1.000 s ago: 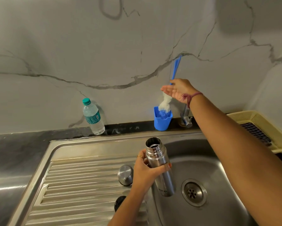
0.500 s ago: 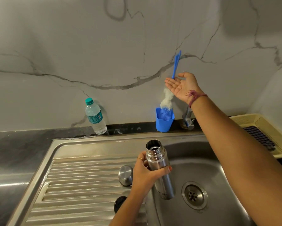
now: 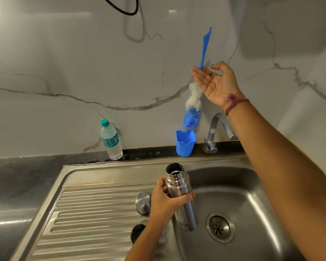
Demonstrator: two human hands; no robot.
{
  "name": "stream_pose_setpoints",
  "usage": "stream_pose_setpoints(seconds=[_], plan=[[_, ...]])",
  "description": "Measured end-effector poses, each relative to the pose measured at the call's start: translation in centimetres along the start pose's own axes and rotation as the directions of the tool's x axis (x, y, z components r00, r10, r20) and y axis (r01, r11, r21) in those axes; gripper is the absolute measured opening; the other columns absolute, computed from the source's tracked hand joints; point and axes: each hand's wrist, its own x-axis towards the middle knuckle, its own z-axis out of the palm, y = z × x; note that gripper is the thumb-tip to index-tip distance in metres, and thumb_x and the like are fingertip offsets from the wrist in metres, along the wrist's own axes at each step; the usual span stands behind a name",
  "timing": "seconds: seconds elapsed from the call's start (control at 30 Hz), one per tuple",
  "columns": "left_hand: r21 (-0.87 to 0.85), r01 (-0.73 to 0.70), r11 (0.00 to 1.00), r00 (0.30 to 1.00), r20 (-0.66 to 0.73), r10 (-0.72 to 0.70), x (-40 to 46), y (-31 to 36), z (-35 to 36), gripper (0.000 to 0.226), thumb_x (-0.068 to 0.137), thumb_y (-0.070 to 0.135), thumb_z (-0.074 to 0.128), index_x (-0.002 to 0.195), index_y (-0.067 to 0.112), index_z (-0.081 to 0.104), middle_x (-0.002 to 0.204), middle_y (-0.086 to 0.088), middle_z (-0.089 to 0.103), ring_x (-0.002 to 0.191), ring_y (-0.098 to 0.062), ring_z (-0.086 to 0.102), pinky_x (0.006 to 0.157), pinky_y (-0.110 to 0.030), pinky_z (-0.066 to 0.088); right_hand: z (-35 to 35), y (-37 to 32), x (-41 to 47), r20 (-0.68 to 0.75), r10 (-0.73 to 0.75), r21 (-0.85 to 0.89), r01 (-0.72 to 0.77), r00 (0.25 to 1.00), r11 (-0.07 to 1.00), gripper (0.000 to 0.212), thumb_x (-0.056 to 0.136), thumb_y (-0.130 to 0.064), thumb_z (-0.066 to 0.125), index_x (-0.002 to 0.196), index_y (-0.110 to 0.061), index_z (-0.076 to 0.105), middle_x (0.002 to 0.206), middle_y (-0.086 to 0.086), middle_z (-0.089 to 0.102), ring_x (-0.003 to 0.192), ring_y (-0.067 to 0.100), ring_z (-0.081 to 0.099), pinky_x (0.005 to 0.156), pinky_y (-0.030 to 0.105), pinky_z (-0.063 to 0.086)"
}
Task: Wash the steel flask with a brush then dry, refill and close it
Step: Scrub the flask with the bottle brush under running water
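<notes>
We see L hand gripping steel flask round its upper body, thumb across front. Flask upright w/ slight tilt, mouth open, held over sink basin just left of drain. R hand raised near wall, palm up, fingers straight; blue brush handle passes behind them. We can't tell if hand actually holds it. Brush hangs near-vertical, white/blue bristles just above blue cup, not in it. Steel cap and black stopper on ribbed drainboard, beside L wrist. Water bottle upright on desk by wall. Tap right of cup.
</notes>
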Motion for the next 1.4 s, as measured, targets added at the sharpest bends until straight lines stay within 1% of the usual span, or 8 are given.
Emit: stream_pose_setpoints(seconds=[0.2,0.37,0.53,0.77,0.97,1.13,1.27,1.4], plan=[[-0.007,-0.024,1.0,1.0,0.006,0.024,-1.3,0.5,0.1,0.069,0.062,0.011,0.092,0.116,0.03,0.053,0.104,0.009,0.069,0.087,0.007,0.067,0.064,-0.012,0.053,1.0,-1.9,-3.9,0.042,-0.014,-0.05,0.016,0.999,0.999,0.033,0.094,-0.019,0.049,0.118,0.003,0.054,0.12,0.024,0.063,0.11,0.032,0.064,0.088,0.032,0.056],[0.008,-0.061,0.998,0.998,0.034,0.061,-2.4,0.7,0.4,0.068,0.064,0.01,0.091,0.115,0.032,0.051,0.105,0.01,0.067,0.086,0.01,0.066,0.063,-0.009,0.051,0.1,-2.0,-8.0,-0.08,-0.049,-0.249,0.027,0.996,0.968,0.029,0.093,-0.03,0.058,0.102,-0.003,0.062,0.102,0.02,0.071,0.095,0.025,0.071,0.074,0.026,0.059],[0.022,-0.07,0.997,0.997,0.044,0.069,-3.2,0.3,0.6,0.068,0.061,0.015,0.093,0.115,0.03,0.052,0.106,0.009,0.069,0.089,0.006,0.067,0.069,-0.017,0.054,-2.0,-1.4,-12.4,-0.148,-0.041,-0.419,-0.025,0.988,0.908,0.022,0.095,-0.027,0.056,0.097,-0.007,0.064,0.085,0.016,0.074,0.078,0.02,0.073,0.059,0.021,0.058],[0.007,-0.06,0.998,0.996,0.06,0.06,-4.0,-0.5,0.8,0.068,0.059,0.012,0.093,0.114,0.027,0.056,0.103,0.008,0.073,0.089,-0.001,0.07,0.076,-0.023,0.055,-4.3,0.2,-17.3,-0.219,0.02,-0.556,-0.141,0.976,0.819,0.02,0.093,-0.027,0.055,0.096,-0.009,0.064,0.08,0.015,0.074,0.071,0.019,0.073,0.06,0.021,0.059],[-0.001,-0.05,0.999,0.996,0.069,0.05,-4.7,-1.0,0.7,0.069,0.059,0.01,0.093,0.114,0.027,0.055,0.101,0.008,0.073,0.088,0.0,0.07,0.071,-0.018,0.053,-6.9,2.5,-20.3,-0.282,0.071,-0.685,-0.252,0.957,0.684,0.041,0.078,-0.044,0.061,0.088,-0.005,0.065,0.079,0.019,0.073,0.065,0.019,0.072,0.05,0.02,0.056],[0.001,-0.051,0.999,0.996,0.071,0.051,-4.8,-1.1,0.4,0.069,0.059,0.008,0.093,0.112,0.028,0.054,0.102,0.007,0.072,0.085,0.001,0.069,0.067,-0.016,0.052,-9.7,3.8,-22.5,-0.357,0.112,-0.765,-0.359,0.927,0.535,0.042,0.086,-0.047,0.055,0.088,-0.006,0.064,0.087,0.022,0.072,0.069,0.022,0.071,0.054,0.021,0.057],[0.01,-0.046,0.999,0.997,0.058,0.045,-4.6,-1.3,0.2,0.07,0.059,0.01,0.094,0.111,0.032,0.053,0.104,0.009,0.07,0.085,0.004,0.068,0.067,-0.015,0.052,-11.7,4.1,-24.2,-0.415,0.148,-0.744,-0.429,0.898,0.512,0.049,0.078,-0.048,0.058,0.092,-0.002,0.066,0.089,0.024,0.071,0.069,0.023,0.071,0.057,0.023,0.058],[0.01,-0.031,0.999,0.999,0.039,0.031,-4.4,-1.4,0.2,0.068,0.058,0.011,0.094,0.109,0.032,0.054,0.103,0.008,0.071,0.085,0.002,0.069,0.071,-0.017,0.051,-13.9,4.3,-25.7,-0.458,0.167,-0.74,-0.478,0.873,0.474,0.051,0.087,-0.046,0.053,0.097,0.002,0.065,0.087,0.022,0.072,0.07,0.022,0.071,0.063,0.025,0.057]])
